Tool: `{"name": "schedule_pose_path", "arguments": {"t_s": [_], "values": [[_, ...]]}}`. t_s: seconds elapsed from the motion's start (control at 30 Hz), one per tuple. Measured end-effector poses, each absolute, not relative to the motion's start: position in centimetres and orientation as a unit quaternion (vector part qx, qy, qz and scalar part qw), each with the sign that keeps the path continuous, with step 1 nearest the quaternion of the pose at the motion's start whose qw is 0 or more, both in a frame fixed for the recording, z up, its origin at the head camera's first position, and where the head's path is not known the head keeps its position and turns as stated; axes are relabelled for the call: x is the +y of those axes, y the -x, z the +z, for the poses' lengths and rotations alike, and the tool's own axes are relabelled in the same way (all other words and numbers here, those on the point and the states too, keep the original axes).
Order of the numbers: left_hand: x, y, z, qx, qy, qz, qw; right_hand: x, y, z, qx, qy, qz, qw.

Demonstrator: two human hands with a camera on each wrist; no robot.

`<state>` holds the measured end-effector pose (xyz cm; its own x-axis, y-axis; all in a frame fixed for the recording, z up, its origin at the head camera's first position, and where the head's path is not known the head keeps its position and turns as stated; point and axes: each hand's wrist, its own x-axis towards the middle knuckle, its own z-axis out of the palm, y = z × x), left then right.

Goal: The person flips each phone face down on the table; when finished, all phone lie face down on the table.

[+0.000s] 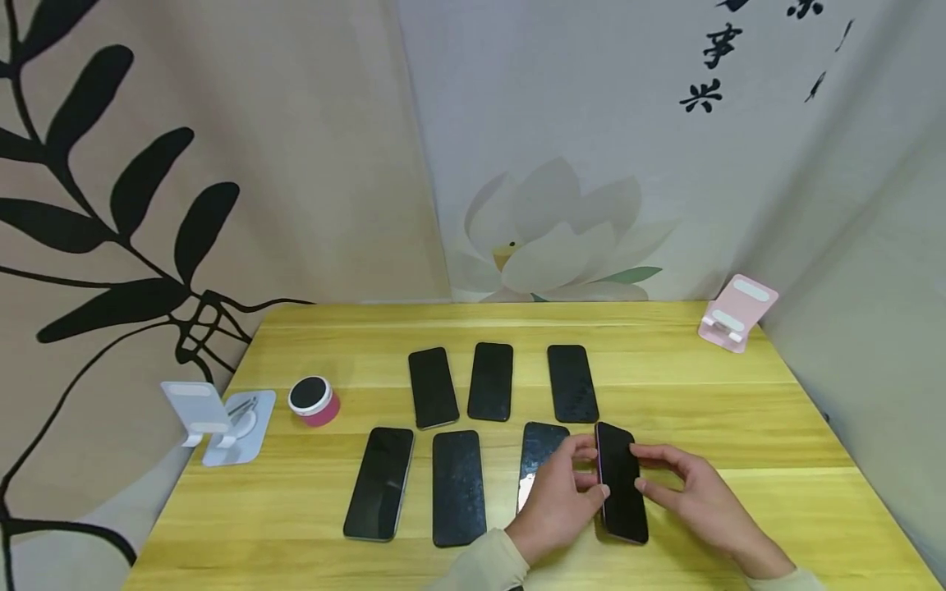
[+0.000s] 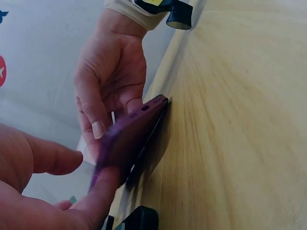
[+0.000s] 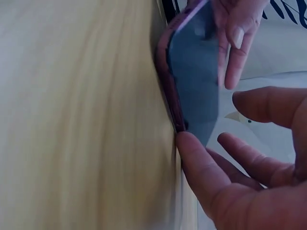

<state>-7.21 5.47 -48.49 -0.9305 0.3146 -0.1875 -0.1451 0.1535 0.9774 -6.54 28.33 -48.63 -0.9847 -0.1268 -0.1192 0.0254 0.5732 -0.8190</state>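
On the tabletop (image 1: pixel 783 468), 6 smartphones (image 1: pixel 490 382) look placed, while the 7th smartphone (image 1: pixel 623 497), near right, seems unfinished, gripped at its edges by left hand (image 1: pixel 554 502) and right hand (image 1: pixel 693 499).

The right grip (image 3: pixel 268 196) touches a purple-edged phone (image 3: pixel 194 81) tilted over pale wood (image 3: pixel 72 120)

Seven phones (image 1: pixel 458 488), three in the far row and four in the near one; two stands, one bluish-white (image 1: pixel 242 427) and one pink (image 1: pixel 739 312); one small round tub (image 1: pixel 314 400); two hands, one left (image 1: pixel 554 501) and one right (image 1: pixel 695 497); one worktop (image 1: pixel 746 419); one printed lotus flower (image 1: pixel 557 238).
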Motion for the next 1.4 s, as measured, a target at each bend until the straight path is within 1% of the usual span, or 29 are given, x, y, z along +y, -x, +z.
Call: {"name": "schedule_pose_path", "arguments": {"t_s": [0.13,0.3,0.43,0.53,0.63,0.7,0.87,1.03,1.23,1.4], "values": [[5.6,7.6,-48.8,0.718,-0.048,0.673,0.17,27.7,6.8,-48.6,0.881,0.031,-0.463,0.089],[5.7,7.9,-49.2,0.671,-0.052,0.715,0.19,27.2,7.0,-48.5,0.875,0.031,-0.474,0.099],[5.7,8.1,-49.4,0.643,-0.071,0.734,0.208,27.1,7.1,-48.5,0.82,0.03,-0.555,0.137],[5.6,8.1,-49.4,0.624,-0.06,0.743,0.232,26.9,7.1,-48.7,0.767,0.037,-0.615,0.18],[5.4,8.0,-49.3,0.604,-0.05,0.753,0.258,26.6,7.2,-48.8,0.745,0.046,-0.634,0.202],[5.4,8.0,-49.3,0.601,-0.055,0.751,0.268,26.4,7.3,-48.7,0.747,0.044,-0.632,0.201],[5.7,7.9,-49.4,0.616,-0.074,0.73,0.287,26.3,7.3,-48.1,0.792,0.026,-0.585,0.17],[6.1,7.7,-49.2,0.689,-0.104,0.667,0.265,26.1,7.2,-47.6,0.831,0.014,-0.538,0.143],[6.2,7.6,-48.9,0.724,-0.116,0.633,0.246,26.1,6.8,-47.1,0.845,0.012,-0.517,0.139],[5.9,7.7,-48.8,0.689,-0.096,0.674,0.248,26.3,6.6,-46.5,0.848,0.007,-0.513,0.13]]}}
